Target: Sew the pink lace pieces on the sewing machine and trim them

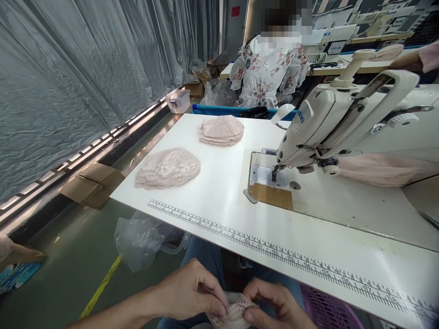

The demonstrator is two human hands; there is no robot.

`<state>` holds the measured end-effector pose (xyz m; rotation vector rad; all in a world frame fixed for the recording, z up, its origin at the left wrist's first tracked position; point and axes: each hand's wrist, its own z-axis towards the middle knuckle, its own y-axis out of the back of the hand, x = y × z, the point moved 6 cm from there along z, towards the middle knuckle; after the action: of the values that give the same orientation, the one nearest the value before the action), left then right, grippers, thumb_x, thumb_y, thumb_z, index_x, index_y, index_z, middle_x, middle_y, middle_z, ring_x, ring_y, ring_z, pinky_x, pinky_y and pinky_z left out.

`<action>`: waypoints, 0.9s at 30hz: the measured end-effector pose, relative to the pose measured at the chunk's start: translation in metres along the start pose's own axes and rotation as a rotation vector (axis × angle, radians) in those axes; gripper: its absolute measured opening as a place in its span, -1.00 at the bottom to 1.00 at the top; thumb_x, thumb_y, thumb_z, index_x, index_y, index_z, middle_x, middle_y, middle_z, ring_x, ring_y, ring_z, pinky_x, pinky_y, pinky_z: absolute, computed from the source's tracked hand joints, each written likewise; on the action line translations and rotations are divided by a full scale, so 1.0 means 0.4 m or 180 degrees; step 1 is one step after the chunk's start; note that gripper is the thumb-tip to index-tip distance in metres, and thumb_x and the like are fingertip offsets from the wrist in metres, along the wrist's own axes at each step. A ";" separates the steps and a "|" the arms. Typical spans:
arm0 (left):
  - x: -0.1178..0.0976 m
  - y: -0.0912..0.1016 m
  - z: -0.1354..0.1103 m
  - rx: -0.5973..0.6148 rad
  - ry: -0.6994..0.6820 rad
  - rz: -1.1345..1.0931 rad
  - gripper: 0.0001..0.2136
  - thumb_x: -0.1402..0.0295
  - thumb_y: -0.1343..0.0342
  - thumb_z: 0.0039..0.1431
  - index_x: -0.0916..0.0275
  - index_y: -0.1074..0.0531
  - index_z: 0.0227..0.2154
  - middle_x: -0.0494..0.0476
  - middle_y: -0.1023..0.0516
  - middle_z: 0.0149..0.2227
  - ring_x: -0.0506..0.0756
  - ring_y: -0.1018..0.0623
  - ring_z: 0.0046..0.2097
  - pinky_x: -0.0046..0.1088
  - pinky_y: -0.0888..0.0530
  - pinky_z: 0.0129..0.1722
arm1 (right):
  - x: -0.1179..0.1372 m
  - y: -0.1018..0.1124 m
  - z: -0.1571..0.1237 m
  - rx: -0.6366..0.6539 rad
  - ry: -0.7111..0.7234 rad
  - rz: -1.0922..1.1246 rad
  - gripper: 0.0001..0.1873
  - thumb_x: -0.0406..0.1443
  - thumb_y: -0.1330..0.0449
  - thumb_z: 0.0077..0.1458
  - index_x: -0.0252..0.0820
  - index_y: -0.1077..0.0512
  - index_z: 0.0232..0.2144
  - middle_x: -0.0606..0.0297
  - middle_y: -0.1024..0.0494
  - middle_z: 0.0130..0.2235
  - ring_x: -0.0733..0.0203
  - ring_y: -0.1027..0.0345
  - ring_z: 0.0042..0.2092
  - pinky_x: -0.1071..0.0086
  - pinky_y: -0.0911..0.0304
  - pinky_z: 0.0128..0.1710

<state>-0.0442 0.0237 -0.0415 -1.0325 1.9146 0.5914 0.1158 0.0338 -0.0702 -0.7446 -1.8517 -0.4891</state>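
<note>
Low in the head view, in front of the table edge, my left hand [195, 292] pinches a piece of pale pink lace fabric [232, 313] from its left side. On the other side my right hand [272, 304] grips the same lace piece between thumb and fingers. Its lower part runs out of view. Up on the table lie a stack of lace pieces [168, 168] at the left and a second stack of beige pieces [222, 130] behind it. A white sewing machine [318, 123] stands to the right, its presser foot [274, 173] over the metal plate.
A printed ruler [247, 237] runs along the front of the white table [212, 196]. Below are a purple basket [329, 310], a plastic bag [137, 242] and a cardboard box [91, 183]. Pinkish fabric [380, 169] lies under the machine arm. A person [267, 73] sits beyond the table.
</note>
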 end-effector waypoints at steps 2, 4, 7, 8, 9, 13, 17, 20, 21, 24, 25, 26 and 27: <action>-0.003 -0.001 -0.004 0.0061 0.0013 -0.0019 -0.86 0.37 -0.25 0.01 0.28 -0.64 -0.38 0.11 -0.64 -0.43 0.10 -0.61 -0.37 -0.58 -0.48 -0.35 | -0.004 -0.002 0.001 0.0042 -0.0007 0.0042 -0.64 0.01 -0.17 0.05 -0.16 -0.34 -0.47 0.41 -0.29 -0.48 0.29 -0.09 -0.40 0.43 0.00 -0.38; -0.005 0.000 -0.007 0.0116 0.0003 0.0077 -0.85 0.35 -0.24 0.03 0.29 -0.64 -0.36 0.13 -0.65 -0.40 0.10 -0.61 -0.35 -0.59 -0.47 -0.34 | -0.004 -0.007 -0.002 0.0131 0.0017 0.0109 -0.61 0.04 -0.16 0.06 -0.16 -0.30 -0.47 0.41 -0.27 -0.48 0.30 -0.07 -0.41 0.43 0.01 -0.39; -0.011 0.002 -0.010 0.0168 -0.0063 0.0374 -0.83 0.33 -0.20 0.08 0.30 -0.64 -0.34 0.15 -0.65 -0.39 0.09 -0.61 -0.35 -0.64 -0.44 -0.38 | 0.001 -0.006 -0.009 0.0120 0.0018 0.0101 -0.62 0.04 -0.15 0.07 -0.14 -0.25 -0.46 0.42 -0.23 -0.46 0.29 -0.06 -0.39 0.43 0.00 -0.38; -0.012 0.002 -0.010 0.0183 -0.0063 0.0445 -0.82 0.34 -0.18 0.10 0.31 -0.63 -0.33 0.15 -0.65 -0.39 0.08 -0.61 -0.35 -0.64 -0.43 -0.39 | 0.003 -0.005 -0.011 0.0113 0.0007 0.0083 -0.62 0.03 -0.15 0.06 -0.14 -0.24 -0.45 0.42 -0.22 -0.46 0.29 -0.06 -0.38 0.43 0.00 -0.37; -0.013 0.002 -0.009 0.0204 -0.0057 0.0494 -0.81 0.34 -0.16 0.11 0.31 -0.63 -0.33 0.16 -0.65 -0.38 0.08 -0.61 -0.35 -0.65 -0.42 -0.40 | 0.004 -0.005 -0.012 0.0110 -0.0003 0.0071 -0.63 0.02 -0.15 0.07 -0.14 -0.23 -0.45 0.42 -0.21 -0.45 0.29 -0.06 -0.38 0.43 0.00 -0.37; -0.014 0.001 -0.009 0.0223 -0.0076 0.0541 -0.78 0.33 -0.14 0.13 0.34 -0.63 -0.31 0.19 -0.65 -0.37 0.10 -0.62 -0.33 -0.64 -0.44 -0.40 | 0.002 -0.008 -0.011 0.0213 0.0016 0.0105 -0.63 0.01 -0.15 0.07 -0.14 -0.21 -0.45 0.42 -0.21 -0.45 0.29 -0.05 -0.38 0.43 0.00 -0.37; -0.006 0.000 -0.011 0.0189 -0.0037 0.0389 -0.77 0.27 -0.20 0.10 0.34 -0.63 -0.32 0.21 -0.64 -0.37 0.12 -0.61 -0.32 -0.62 -0.44 -0.38 | 0.006 -0.011 -0.010 0.0251 0.0065 0.0214 -0.64 -0.01 -0.15 0.08 -0.15 -0.20 -0.45 0.44 -0.21 -0.47 0.31 -0.02 -0.40 0.44 0.04 -0.40; -0.004 0.002 -0.012 0.0147 0.0021 0.0340 -0.78 0.27 -0.23 0.06 0.35 -0.63 -0.35 0.22 -0.64 -0.39 0.11 -0.61 -0.34 -0.62 -0.43 -0.40 | 0.014 -0.015 -0.016 0.0248 -0.0055 0.0327 -0.69 -0.04 -0.16 0.06 -0.14 -0.23 -0.41 0.44 -0.24 -0.47 0.32 -0.02 -0.41 0.45 0.03 -0.41; -0.004 0.003 -0.012 0.0129 0.0036 0.0335 -0.78 0.27 -0.23 0.06 0.34 -0.63 -0.36 0.21 -0.64 -0.40 0.11 -0.60 -0.35 -0.62 -0.43 -0.40 | 0.017 -0.014 -0.019 0.0192 -0.0070 0.0248 -0.71 -0.07 -0.18 0.04 -0.13 -0.25 -0.39 0.44 -0.26 -0.47 0.31 -0.05 -0.40 0.46 0.02 -0.40; -0.006 0.006 -0.011 0.0089 0.0076 0.0308 -0.80 0.29 -0.22 0.06 0.33 -0.64 -0.38 0.20 -0.64 -0.41 0.11 -0.61 -0.35 -0.61 -0.45 -0.40 | 0.022 -0.006 -0.025 -0.0058 -0.0070 -0.0216 -0.79 -0.12 -0.18 -0.01 -0.12 -0.34 -0.40 0.41 -0.31 -0.46 0.27 -0.15 -0.37 0.46 -0.04 -0.36; -0.006 0.006 -0.011 0.0075 0.0090 0.0282 -0.81 0.30 -0.22 0.06 0.32 -0.64 -0.38 0.20 -0.64 -0.41 0.12 -0.61 -0.35 -0.60 -0.46 -0.39 | 0.020 -0.004 -0.025 -0.0119 -0.0064 -0.0364 -0.79 -0.11 -0.17 0.00 -0.12 -0.36 -0.41 0.40 -0.32 -0.47 0.26 -0.17 -0.37 0.46 -0.06 -0.35; -0.005 0.006 -0.010 0.0070 0.0106 0.0248 -0.81 0.30 -0.22 0.05 0.32 -0.64 -0.38 0.20 -0.64 -0.40 0.12 -0.61 -0.34 -0.59 -0.47 -0.39 | 0.018 -0.003 -0.025 -0.0167 -0.0059 -0.0469 -0.79 -0.11 -0.15 0.01 -0.12 -0.37 -0.41 0.40 -0.33 -0.47 0.25 -0.19 -0.37 0.46 -0.07 -0.35; -0.003 0.007 -0.010 0.0062 0.0121 0.0217 -0.82 0.31 -0.22 0.05 0.32 -0.64 -0.38 0.20 -0.64 -0.41 0.12 -0.61 -0.34 -0.59 -0.47 -0.38 | 0.014 -0.002 -0.025 -0.0211 -0.0066 -0.0520 -0.78 -0.10 -0.13 0.03 -0.12 -0.38 -0.40 0.39 -0.34 -0.48 0.25 -0.19 -0.38 0.46 -0.08 -0.35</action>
<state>-0.0479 0.0227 -0.0382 -0.9758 1.9915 0.5943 0.1204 0.0285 -0.0610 -0.6471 -1.9327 -0.6523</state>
